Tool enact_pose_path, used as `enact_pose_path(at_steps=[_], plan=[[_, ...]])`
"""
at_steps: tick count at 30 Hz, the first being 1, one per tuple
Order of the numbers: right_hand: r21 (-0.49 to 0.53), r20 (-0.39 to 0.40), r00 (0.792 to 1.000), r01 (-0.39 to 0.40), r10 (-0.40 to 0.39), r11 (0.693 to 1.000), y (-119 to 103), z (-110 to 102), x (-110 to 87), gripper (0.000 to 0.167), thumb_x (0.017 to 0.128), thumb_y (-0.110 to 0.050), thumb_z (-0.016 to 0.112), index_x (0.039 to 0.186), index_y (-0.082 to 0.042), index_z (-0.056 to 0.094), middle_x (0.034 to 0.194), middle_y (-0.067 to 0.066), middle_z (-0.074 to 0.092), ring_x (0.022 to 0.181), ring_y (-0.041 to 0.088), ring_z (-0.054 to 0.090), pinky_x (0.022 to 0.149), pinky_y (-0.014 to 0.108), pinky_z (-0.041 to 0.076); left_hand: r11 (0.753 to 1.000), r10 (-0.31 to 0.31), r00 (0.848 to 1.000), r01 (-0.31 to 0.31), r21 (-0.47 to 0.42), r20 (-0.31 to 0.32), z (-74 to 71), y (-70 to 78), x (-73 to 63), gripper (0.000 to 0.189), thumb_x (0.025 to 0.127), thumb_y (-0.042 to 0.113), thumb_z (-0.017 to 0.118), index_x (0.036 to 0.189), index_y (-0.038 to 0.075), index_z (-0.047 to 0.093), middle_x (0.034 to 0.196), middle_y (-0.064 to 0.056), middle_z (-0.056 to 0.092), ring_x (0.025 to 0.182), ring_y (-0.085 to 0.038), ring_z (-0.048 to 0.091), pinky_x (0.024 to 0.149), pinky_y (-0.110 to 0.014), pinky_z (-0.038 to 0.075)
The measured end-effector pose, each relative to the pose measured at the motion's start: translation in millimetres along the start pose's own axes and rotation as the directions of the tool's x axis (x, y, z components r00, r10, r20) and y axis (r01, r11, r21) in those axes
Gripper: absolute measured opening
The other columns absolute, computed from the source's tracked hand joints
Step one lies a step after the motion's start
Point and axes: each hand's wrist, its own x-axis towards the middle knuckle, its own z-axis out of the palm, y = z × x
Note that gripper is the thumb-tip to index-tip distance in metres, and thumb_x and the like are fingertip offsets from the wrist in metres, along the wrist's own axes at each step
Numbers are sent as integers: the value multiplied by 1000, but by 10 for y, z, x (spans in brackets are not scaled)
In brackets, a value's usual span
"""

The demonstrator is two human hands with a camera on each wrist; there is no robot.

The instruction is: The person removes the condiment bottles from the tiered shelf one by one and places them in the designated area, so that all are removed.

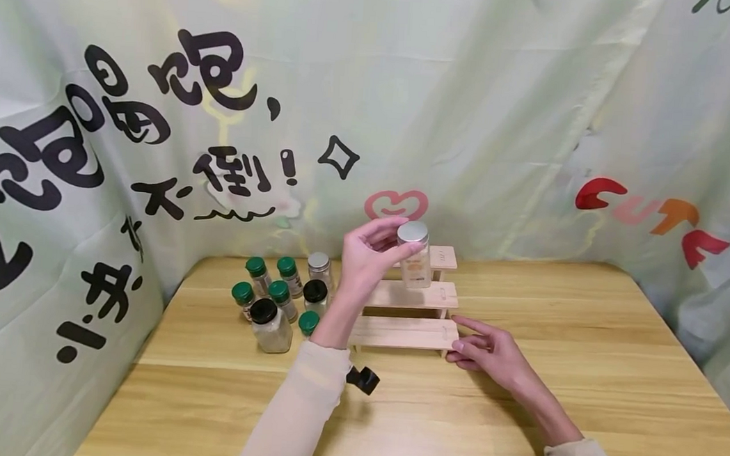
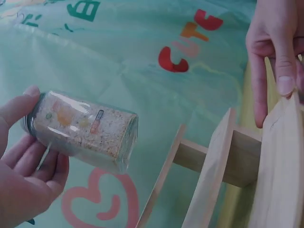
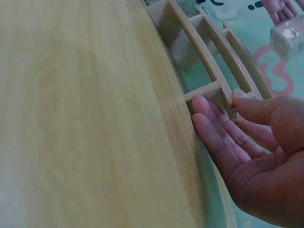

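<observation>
My left hand (image 1: 365,256) holds a clear square spice jar (image 1: 415,267) by its silver lid, fingers and thumb on either side. In the left wrist view the jar (image 2: 88,128) lies tilted sideways, with pale flaky grains inside. It hangs above a three-step wooden spice rack (image 1: 399,332), apart from the steps. My right hand (image 1: 489,352) grips the right end of the rack's lowest step. In the right wrist view, the thumb is on the step and the fingers curl beside its leg (image 3: 204,91). My left forearm hides part of the rack's left side.
Left of the rack stands a group of several spice jars, among them a black-lidded jar (image 1: 272,328), a green-capped bottle (image 1: 256,270) and a silver-lidded jar (image 1: 319,267). A printed curtain (image 1: 503,125) hangs behind the wooden table (image 1: 583,353).
</observation>
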Motion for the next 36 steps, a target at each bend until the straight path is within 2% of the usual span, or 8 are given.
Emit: enact_pose_path(at_steps=[7, 13, 17, 20, 24, 30, 36], plan=[[-6, -1, 1000, 7, -7, 1000, 1, 4, -9, 61, 103, -6, 63, 154, 9, 34, 118, 34, 66, 98, 36, 74, 86, 39, 62, 997, -2, 1000, 3, 83, -17, -107, 33, -267, 39, 78, 5, 90, 115, 4, 76, 111, -7, 77, 103, -21, 72, 96, -37, 58], [0, 8, 1000, 10, -10, 1000, 10, 0, -15, 62, 103, -6, 63, 154, 9, 33, 118, 35, 66, 98, 36, 74, 86, 40, 61, 997, 21, 1000, -20, 78, -7, -246, 8, -462, 38, 78, 2, 89, 114, 3, 76, 111, -9, 77, 103, -24, 72, 96, -40, 58], [-3, 7, 1000, 13, -13, 1000, 3, -9, -20, 61, 103, -6, 62, 154, 9, 33, 118, 35, 66, 98, 35, 74, 87, 39, 61, 995, 65, 998, -66, 81, 20, -335, 22, -537, 38, 79, 2, 88, 115, 1, 75, 112, -10, 76, 104, -25, 71, 96, -38, 58], [-2, 12, 1000, 17, -17, 1000, -2, -10, -19, 61, 103, -6, 62, 154, 9, 33, 117, 35, 66, 99, 36, 74, 86, 40, 61, 993, 90, 996, -91, 75, 18, -400, 42, -588, 38, 79, 0, 87, 115, 1, 75, 112, -12, 76, 103, -27, 71, 96, -35, 58], [1, 23, 1000, 17, -17, 1000, 5, -3, -6, 62, 103, -6, 62, 155, 9, 32, 115, 35, 67, 98, 36, 74, 86, 40, 61, 994, 84, 996, -84, 69, 0, -475, 54, -660, 39, 77, -6, 86, 114, -1, 74, 113, -14, 75, 103, -27, 71, 95, -34, 58], [5, 25, 1000, 12, -12, 1000, 20, -3, 8, 61, 103, -6, 61, 155, 9, 32, 114, 35, 68, 98, 35, 74, 86, 39, 61, 995, 51, 998, -53, 84, 24, -550, 37, -739, 39, 78, -6, 86, 115, -2, 74, 113, -15, 75, 104, -26, 71, 97, -36, 57], [-17, 13, 1000, 10, -10, 1000, 0, -8, -9, 61, 103, -7, 62, 155, 7, 34, 114, 33, 68, 99, 35, 74, 85, 39, 62, 994, 84, 996, -85, 69, 21, -649, 88, -716, 38, 79, -8, 84, 116, -3, 73, 114, -17, 74, 104, -28, 70, 98, -38, 57]])
